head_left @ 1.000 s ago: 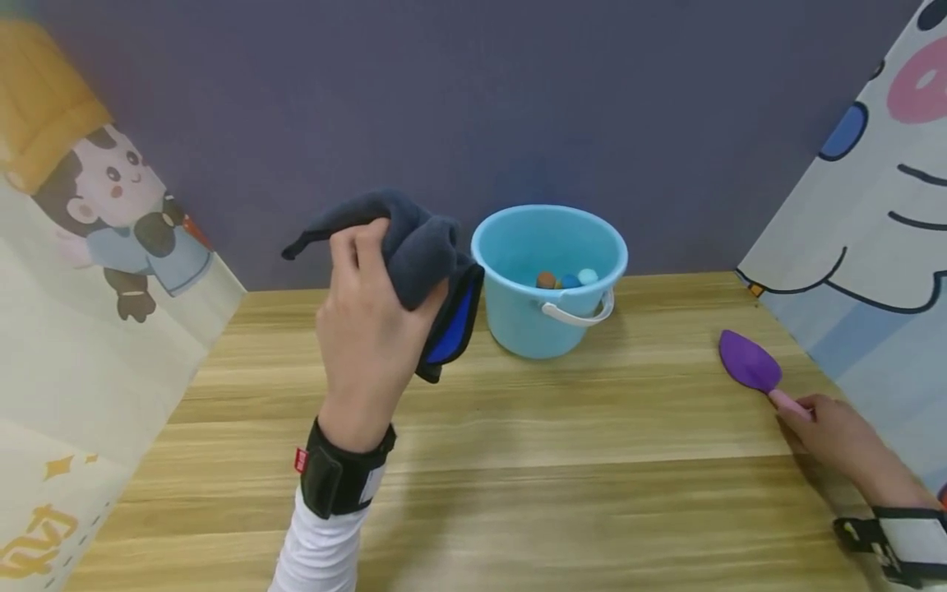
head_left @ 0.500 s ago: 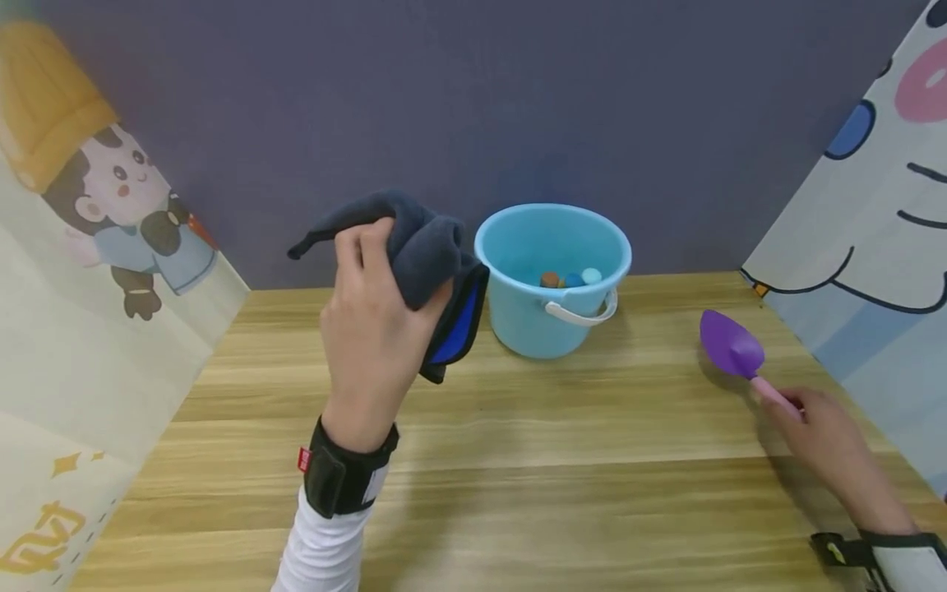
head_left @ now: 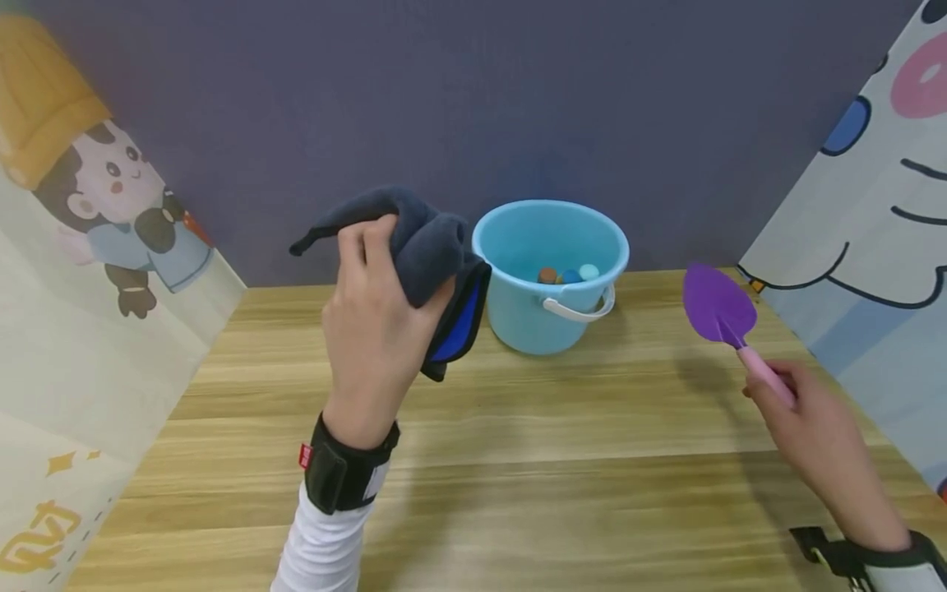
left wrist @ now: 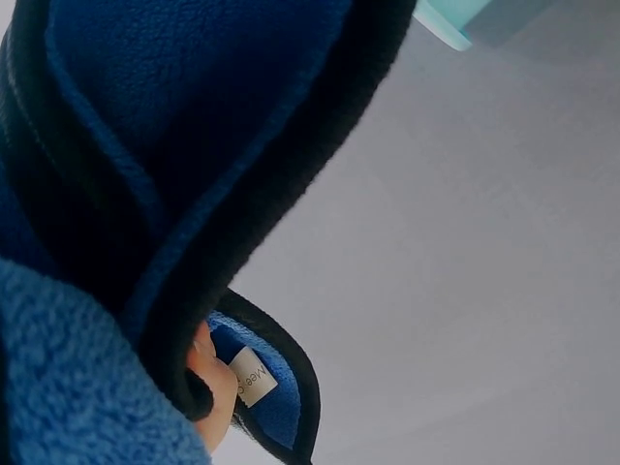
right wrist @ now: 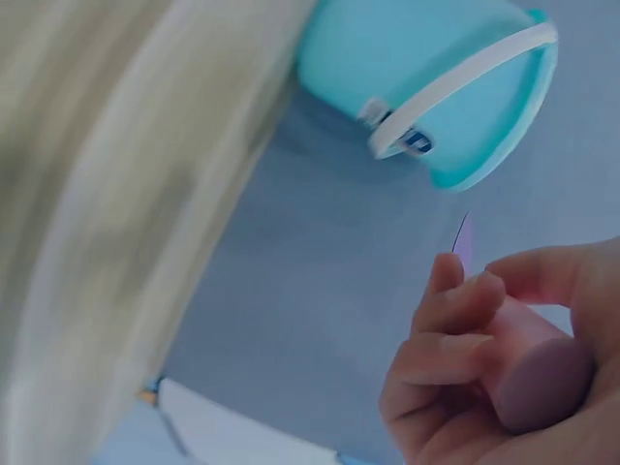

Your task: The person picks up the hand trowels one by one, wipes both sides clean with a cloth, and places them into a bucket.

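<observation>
A bunched, dark fleece cloth with a bright blue inner side and black edging is gripped by my left hand, held up left of the bucket. In the left wrist view the cloth fills the left side, and a white label shows on one flap. My right hand holds a toy shovel by its pink handle, its purple blade raised above the table and pointing away. In the right wrist view the fingers curl round the handle.
A light blue bucket with a white handle stands on the wood-grain table near the dark back wall. Several small balls lie inside it. Cartoon-printed panels flank the table on both sides.
My right hand has lifted the shovel off the table and moved it left and away from me, tilting its blade up. The left hand with the cloth has barely moved.
</observation>
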`<state>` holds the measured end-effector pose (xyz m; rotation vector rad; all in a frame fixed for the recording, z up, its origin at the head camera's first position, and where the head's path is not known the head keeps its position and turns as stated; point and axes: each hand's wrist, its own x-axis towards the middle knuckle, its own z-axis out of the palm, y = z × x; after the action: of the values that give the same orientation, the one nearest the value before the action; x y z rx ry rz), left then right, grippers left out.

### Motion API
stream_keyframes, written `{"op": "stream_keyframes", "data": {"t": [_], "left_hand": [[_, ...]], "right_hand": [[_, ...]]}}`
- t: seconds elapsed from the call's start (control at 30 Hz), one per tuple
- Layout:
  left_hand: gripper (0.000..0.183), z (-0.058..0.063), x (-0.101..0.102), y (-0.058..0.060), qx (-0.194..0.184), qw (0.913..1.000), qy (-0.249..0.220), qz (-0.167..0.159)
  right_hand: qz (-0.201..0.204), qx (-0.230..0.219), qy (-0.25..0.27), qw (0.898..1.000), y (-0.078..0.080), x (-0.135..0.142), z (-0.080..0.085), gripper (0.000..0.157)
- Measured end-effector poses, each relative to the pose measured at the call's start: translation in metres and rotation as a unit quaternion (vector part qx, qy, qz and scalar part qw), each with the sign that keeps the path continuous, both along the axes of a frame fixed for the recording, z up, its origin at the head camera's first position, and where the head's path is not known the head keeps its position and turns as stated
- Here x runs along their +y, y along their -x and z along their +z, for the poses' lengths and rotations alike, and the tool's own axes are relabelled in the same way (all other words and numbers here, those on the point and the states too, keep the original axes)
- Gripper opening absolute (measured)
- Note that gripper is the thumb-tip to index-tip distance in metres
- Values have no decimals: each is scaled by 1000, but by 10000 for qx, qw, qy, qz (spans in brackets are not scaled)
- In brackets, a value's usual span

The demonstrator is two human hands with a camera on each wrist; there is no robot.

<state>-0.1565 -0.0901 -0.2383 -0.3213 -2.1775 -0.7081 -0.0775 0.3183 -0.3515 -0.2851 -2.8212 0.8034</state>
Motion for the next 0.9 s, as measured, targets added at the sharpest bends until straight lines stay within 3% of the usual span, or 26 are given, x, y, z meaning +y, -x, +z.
{"op": "stream_keyframes", "data": {"t": [0.23, 0.53, 0.9], "left_hand": [[62, 1, 0, 1, 19, 10000, 14, 6], [62, 1, -1, 0, -48, 10000, 7, 14], [61, 0, 1, 2, 11, 10000, 21, -14]], "right_hand": [[-46, 366, 62, 9993, 4, -33, 24, 59], [271, 938, 155, 9951, 16, -80, 49, 51], [898, 928, 693, 9892, 36, -137, 66, 50]]}}
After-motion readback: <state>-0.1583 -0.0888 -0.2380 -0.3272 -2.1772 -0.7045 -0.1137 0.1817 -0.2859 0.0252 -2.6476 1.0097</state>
